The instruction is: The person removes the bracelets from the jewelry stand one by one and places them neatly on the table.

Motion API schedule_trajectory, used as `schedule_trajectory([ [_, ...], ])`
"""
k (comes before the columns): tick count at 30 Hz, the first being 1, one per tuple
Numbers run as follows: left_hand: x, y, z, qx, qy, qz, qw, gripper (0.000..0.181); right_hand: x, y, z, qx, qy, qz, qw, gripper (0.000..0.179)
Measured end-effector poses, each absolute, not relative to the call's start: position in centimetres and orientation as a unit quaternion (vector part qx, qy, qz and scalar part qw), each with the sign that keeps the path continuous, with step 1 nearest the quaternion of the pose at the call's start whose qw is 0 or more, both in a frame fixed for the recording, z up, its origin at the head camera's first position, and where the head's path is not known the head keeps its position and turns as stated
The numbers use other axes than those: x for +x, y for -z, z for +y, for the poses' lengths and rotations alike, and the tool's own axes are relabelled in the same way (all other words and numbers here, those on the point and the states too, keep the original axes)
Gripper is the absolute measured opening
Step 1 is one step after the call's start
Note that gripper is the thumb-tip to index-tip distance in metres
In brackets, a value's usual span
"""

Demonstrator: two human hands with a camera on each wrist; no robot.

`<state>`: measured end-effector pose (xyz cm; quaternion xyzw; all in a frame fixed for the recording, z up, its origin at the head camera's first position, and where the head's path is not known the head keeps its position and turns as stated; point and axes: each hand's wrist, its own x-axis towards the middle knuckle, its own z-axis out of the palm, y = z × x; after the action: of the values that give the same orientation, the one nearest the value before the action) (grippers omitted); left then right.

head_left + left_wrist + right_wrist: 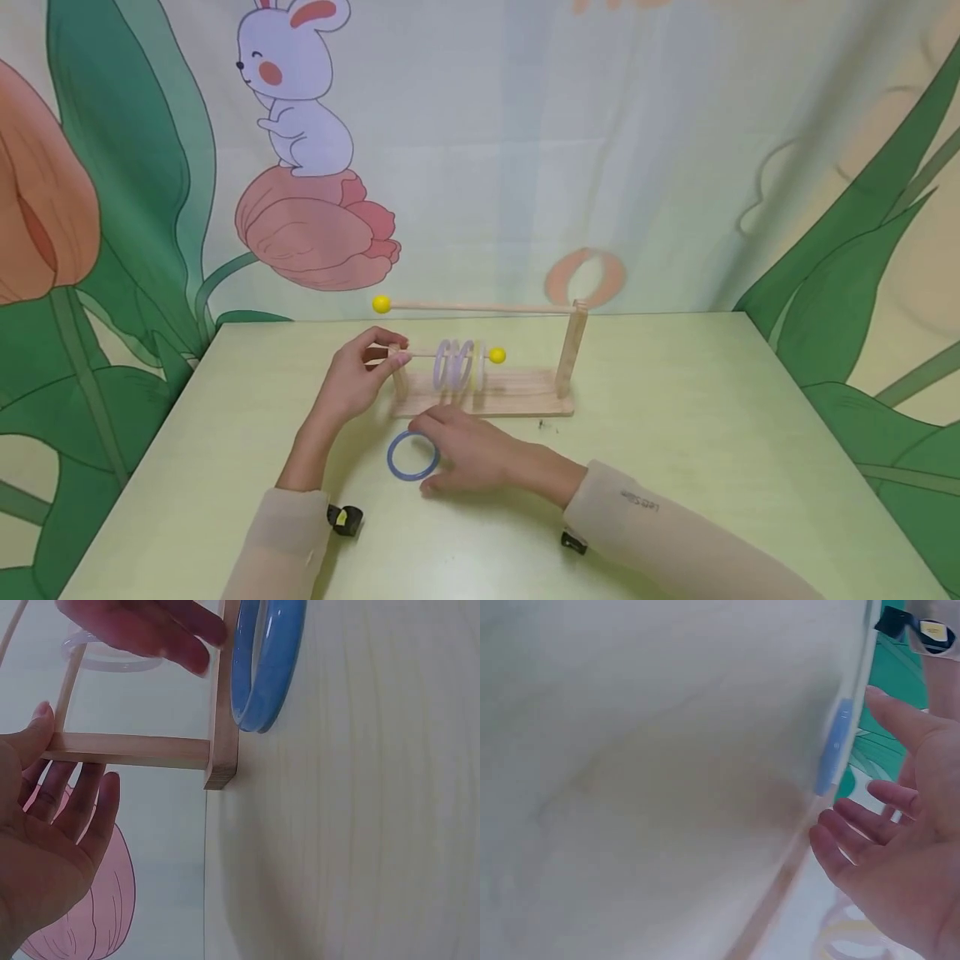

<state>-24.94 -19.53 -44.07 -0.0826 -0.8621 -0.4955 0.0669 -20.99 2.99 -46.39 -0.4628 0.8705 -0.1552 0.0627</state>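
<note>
My left hand (351, 379) grips the top of the short post of a wooden stand (525, 398), thumb on one side and fingers on the other, as the left wrist view shows. Several lilac, yellow and whitish rings (440, 367) hang on the stand's lower rod, which ends in a yellow ball (497, 356). A blue ring (409, 477) lies flat on the table before the stand. Over its right side reaches my right hand (476, 452), thumb and fingers spread apart. The right wrist view has the blue ring (832, 746) beyond the open fingers; contact is unclear.
An upper rod (480, 307) with a yellow ball (381, 304) runs left from the tall post (572, 350). Small dark specks (542, 425) lie by the base. Behind the table (712, 467) hangs a printed curtain (480, 167).
</note>
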Motion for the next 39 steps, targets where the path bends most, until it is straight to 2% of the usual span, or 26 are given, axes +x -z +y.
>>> schedule_trajectory([
  [11, -25.2, 44.3, -19.6, -0.098, 0.497, -0.859, 0.076, 0.032, -19.7, 42.1, 5.6, -0.483, 0.191, 0.85, 0.082, 0.068],
  [23, -25.1, 44.3, -19.5, -0.089, 0.498, -0.859, 0.072, 0.029, -20.3, 37.5, 8.5, -0.45, 0.209, 0.868, -0.007, 0.068],
  [28, -25.2, 44.1, -19.5, -0.069, 0.495, -0.863, 0.068, 0.028, -21.7, 37.1, 9.1, -0.431, 0.218, 0.875, -0.037, 0.069],
  [39, -25.2, 44.3, -19.5, -0.065, 0.498, -0.863, 0.065, 0.027, -24.5, 38.9, 9.7, -0.38, 0.238, 0.892, -0.053, 0.076],
])
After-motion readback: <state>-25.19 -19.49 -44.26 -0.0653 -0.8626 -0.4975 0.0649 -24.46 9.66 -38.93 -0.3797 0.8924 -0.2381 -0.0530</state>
